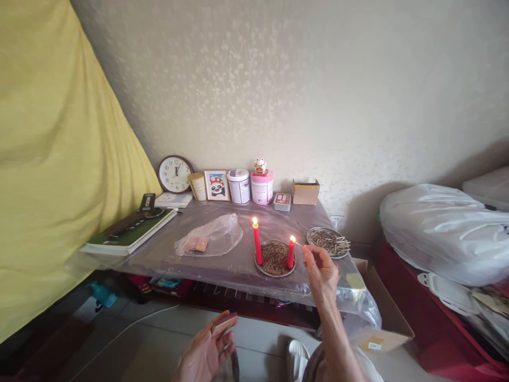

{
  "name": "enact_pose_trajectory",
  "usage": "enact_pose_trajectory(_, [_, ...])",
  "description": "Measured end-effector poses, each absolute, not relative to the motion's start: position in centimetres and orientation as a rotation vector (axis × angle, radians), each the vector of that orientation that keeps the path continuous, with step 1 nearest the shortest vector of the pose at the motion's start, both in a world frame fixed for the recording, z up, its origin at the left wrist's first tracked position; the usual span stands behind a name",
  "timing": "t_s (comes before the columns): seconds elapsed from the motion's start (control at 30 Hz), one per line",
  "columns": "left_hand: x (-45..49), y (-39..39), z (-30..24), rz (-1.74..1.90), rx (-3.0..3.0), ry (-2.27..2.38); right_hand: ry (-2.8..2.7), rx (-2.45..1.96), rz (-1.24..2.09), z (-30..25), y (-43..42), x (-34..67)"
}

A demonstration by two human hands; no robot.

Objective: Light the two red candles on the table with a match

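Note:
My right hand (321, 270) pinches a thin matchstick (299, 244), its tip at the flame of the shorter red candle (291, 253). To the left of it stands a taller red candle (256, 245), also burning. Both rise from a round metal plate (274, 275) covered with dark speckled bits. My left hand (207, 347) is low, in front of the table edge, with a small matchbox (225, 324) held between thumb and fingers. A second round plate (324, 241) with similar bits and several used matchsticks (342, 243) lies just beyond my right hand.
A plastic bag (217, 233) with pinkish boxes lies left of the candles on the plastic-covered table (159, 260). Along the wall stand a clock (175, 174), tins (239, 187), a picture frame (217, 185) and a small carton (305, 192). Books (131, 233) lie at left.

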State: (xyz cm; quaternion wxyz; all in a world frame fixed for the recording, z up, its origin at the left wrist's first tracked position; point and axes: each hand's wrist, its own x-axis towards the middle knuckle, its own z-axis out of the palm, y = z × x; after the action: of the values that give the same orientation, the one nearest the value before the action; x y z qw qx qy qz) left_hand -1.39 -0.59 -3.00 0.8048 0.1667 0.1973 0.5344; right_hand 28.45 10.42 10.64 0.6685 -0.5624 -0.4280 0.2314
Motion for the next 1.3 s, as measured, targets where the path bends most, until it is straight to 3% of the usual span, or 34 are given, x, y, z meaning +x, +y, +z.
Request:
enact_pose_trajectory(0.6, [-1.5,-0.5,-3.1,1.124,0.367,0.468,-0.888,-1.24,0.528,12.0,10.1,29.2])
enact_pose_trajectory(0.93, [-1.9,0.0,-4.1,1.071,0.365,0.44,-0.903,-0.829,0.677,20.5,10.2,35.7])
enact_pose_trajectory(1.13, [-1.8,0.3,-4.2,1.069,0.352,0.443,-1.008,-1.164,0.53,20.4,12.2,38.8])
enact_pose_trajectory(1.3, [-1.7,0.2,-4.1,1.084,0.429,0.515,-1.031,-1.125,0.515,20.1,12.5,41.1])
